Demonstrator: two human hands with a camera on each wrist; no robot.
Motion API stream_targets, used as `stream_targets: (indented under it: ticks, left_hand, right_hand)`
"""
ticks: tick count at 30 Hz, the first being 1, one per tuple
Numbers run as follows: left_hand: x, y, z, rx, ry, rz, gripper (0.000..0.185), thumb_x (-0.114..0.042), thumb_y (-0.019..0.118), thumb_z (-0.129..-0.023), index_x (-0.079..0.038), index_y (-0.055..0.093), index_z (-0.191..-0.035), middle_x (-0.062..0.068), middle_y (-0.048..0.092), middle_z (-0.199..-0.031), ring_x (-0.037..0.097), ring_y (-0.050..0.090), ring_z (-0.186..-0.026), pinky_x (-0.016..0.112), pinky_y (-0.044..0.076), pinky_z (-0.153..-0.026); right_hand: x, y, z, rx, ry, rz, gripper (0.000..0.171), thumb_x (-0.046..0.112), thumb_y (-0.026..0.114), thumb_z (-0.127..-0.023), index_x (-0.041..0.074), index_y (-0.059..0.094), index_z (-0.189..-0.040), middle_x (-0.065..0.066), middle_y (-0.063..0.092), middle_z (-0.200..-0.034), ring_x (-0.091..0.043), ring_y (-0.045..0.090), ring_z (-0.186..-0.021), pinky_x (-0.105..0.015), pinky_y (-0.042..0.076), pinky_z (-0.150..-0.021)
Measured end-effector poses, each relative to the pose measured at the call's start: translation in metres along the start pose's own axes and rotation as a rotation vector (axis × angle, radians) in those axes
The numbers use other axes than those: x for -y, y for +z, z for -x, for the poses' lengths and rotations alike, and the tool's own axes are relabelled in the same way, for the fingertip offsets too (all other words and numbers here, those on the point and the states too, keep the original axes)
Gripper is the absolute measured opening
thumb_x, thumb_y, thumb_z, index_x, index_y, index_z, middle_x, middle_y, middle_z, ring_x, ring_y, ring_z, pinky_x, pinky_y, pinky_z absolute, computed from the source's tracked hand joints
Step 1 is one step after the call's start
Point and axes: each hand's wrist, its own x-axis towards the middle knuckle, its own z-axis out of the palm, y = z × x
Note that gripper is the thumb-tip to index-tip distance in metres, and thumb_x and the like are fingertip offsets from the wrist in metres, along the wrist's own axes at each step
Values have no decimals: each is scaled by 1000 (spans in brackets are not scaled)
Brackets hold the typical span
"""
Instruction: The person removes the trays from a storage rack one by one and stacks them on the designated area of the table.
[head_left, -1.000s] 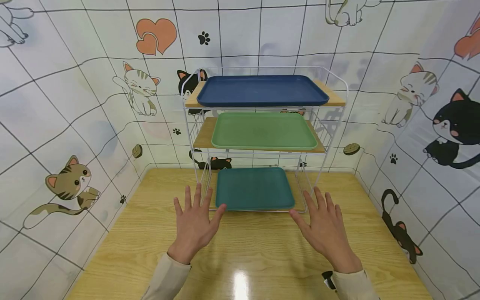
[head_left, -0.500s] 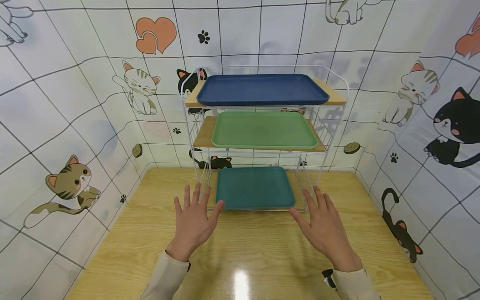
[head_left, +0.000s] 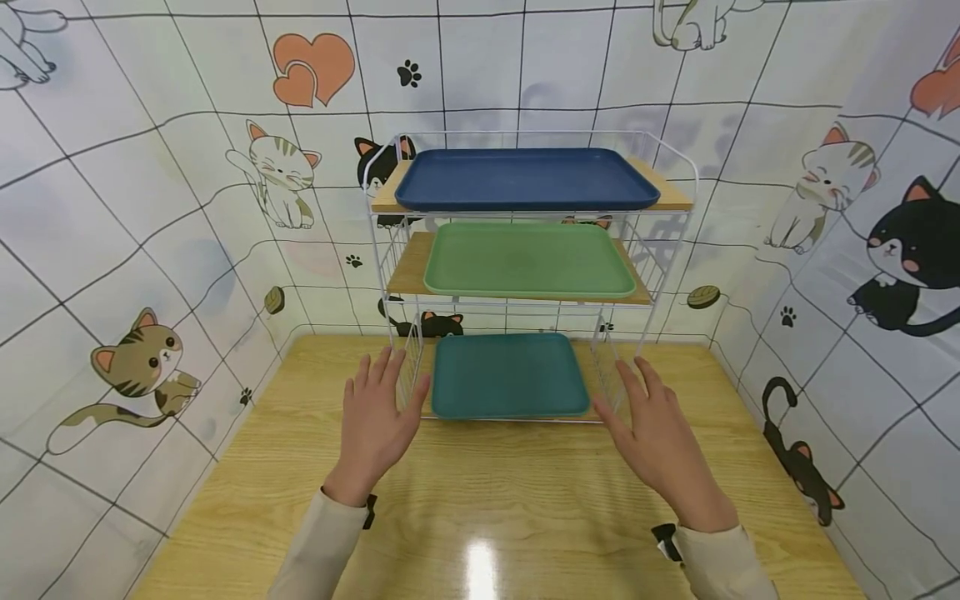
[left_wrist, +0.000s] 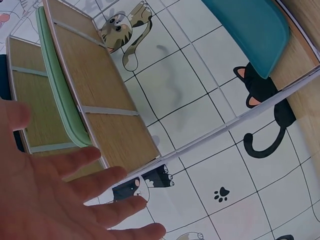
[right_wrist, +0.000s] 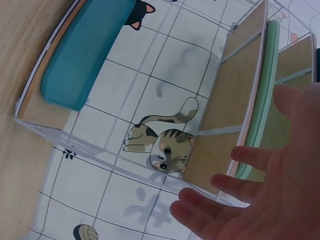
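My left hand (head_left: pixel 378 421) is held up in front of the rack's lower left side, fingers extended and nothing in it. Opposite it, my right hand (head_left: pixel 660 437) hovers by the lower right side, palm inward and also holding nothing. Between them on the bottom shelf lies a teal tray (head_left: pixel 512 377). A light green tray (head_left: pixel 528 260) sits on the middle shelf, and a dark blue tray (head_left: pixel 527 180) on the top one. All three trays bear nothing. In the left wrist view the spread fingers (left_wrist: pixel 97 182) stand near the green tray's edge (left_wrist: pixel 62 95).
The white wire rack (head_left: pixel 667 250) with wooden shelves stands at the back of the wooden table (head_left: pixel 510 492). Walls (head_left: pixel 150 208) printed with cats and grid lines close off the back and both sides. Dark straps (head_left: pixel 666 542) show at the wrists.
Both hands have drifted slightly outward, and their fingertips have risen a little toward the rack's sides. The rack and trays have stayed put.
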Motion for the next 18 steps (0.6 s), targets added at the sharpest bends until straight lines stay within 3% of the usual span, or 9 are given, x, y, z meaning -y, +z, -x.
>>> stream_targets:
  ticks: [6, 11, 18]
  left_hand:
    - [1, -4, -12, -123, 47, 67, 64, -45, 51, -106, 0, 46, -152, 23, 40, -158, 46, 31, -148, 63, 26, -117]
    - [5, -8, -24, -177, -5, 154, 64, -47, 50, -106, -4, 44, -153, 20, 45, -155, 41, 42, -142, 61, 37, -110]
    - [11, -9, -44, -259, -59, 264, 64, -51, 47, -106, -7, 45, -154, 18, 48, -154, 39, 46, -140, 60, 39, -108]
  right_hand:
    - [9, -17, -5, -71, -43, -15, 74, 49, 47, -107, -1, 30, -159, -30, 23, -163, -60, 34, -137, -73, 33, -103]
    - [18, -33, -12, -142, -85, -8, 73, 46, 49, -107, -4, 31, -158, -28, 27, -162, -56, 37, -138, -72, 36, -102]
    - [35, -60, -24, -181, -94, -12, 74, 47, 47, -108, -1, 28, -160, -23, 25, -164, -46, 57, -118, -64, 49, -84]
